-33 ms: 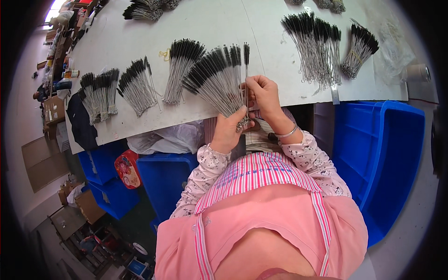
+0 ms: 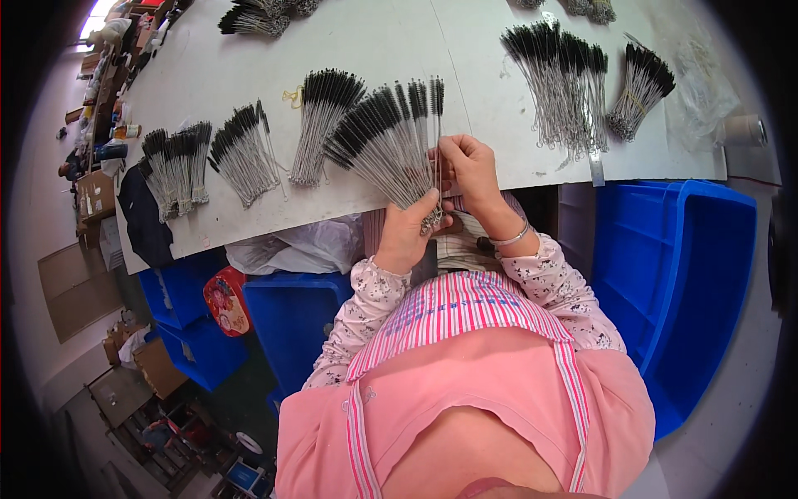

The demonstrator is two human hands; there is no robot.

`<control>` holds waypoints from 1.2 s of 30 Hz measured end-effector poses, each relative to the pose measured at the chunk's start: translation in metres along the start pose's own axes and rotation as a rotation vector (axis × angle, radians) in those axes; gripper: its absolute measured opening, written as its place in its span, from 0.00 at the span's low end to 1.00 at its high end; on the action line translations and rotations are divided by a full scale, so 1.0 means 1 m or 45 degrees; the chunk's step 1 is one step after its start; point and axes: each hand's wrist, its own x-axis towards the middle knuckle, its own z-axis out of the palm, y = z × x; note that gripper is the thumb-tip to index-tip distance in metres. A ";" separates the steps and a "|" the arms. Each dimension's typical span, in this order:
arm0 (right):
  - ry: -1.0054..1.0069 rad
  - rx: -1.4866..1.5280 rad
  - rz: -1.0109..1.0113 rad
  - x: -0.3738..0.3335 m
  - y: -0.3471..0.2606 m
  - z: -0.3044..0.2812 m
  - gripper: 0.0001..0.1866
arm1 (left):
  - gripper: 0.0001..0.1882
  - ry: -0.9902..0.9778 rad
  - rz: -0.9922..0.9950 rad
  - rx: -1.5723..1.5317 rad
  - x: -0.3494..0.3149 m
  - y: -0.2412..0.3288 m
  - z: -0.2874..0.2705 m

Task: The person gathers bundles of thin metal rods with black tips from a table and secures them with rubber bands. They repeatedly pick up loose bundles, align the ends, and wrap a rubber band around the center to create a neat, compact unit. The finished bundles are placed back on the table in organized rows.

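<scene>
At the near edge of the white table [image 2: 399, 41], your left hand [image 2: 405, 233] is closed around the looped wire ends of a fanned bundle [image 2: 378, 137] of black-bristled brushes, whose heads spread out above the tabletop. Your right hand [image 2: 474, 170] is beside it at the same edge, thumb and fingers pinching the stems of the rightmost brushes [image 2: 438, 125]; how many it grips, you cannot tell from this view.

The step in hand looks like separating brushes one by one along the fan's right side. The next move seems to call for a steady left grip on the loops, so that the fan does not slip, and a light right pinch that parts one stem from its neighbours.

Toward the table's left end lie three more brush groups [image 2: 247, 154]; toward its right end lie two others [image 2: 559, 83], near some clear plastic [image 2: 698, 83].

Below the table's right end stands a large blue bin [image 2: 698, 283], its inner wall showing. Below the near edge, to your left, sits another blue bin [image 2: 295, 287] with white plastic sheeting [image 2: 307, 245] beside it; its contents are hard to make out.
</scene>
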 end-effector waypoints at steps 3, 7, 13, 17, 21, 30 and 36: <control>0.070 -0.112 -0.041 0.002 0.004 -0.001 0.12 | 0.14 0.035 -0.027 -0.013 0.000 -0.001 0.002; 0.227 -0.694 -0.467 0.005 0.013 -0.006 0.12 | 0.15 -0.007 -0.043 -0.066 -0.007 0.002 0.013; 0.238 -1.143 -0.642 -0.006 -0.007 -0.006 0.10 | 0.18 0.048 -0.016 -0.116 -0.010 -0.003 0.017; 0.165 -0.682 -0.358 0.002 0.003 -0.014 0.11 | 0.17 0.127 -0.011 -0.118 -0.007 -0.007 0.018; 0.089 -0.599 -0.215 0.006 0.004 -0.012 0.12 | 0.16 0.150 0.038 -0.073 -0.004 -0.016 0.018; -0.132 -0.248 0.055 0.003 -0.008 -0.011 0.11 | 0.15 0.103 0.196 0.000 -0.001 -0.019 0.016; -0.165 -0.098 0.183 -0.003 -0.020 -0.005 0.11 | 0.16 0.135 0.193 -0.020 -0.008 -0.014 0.019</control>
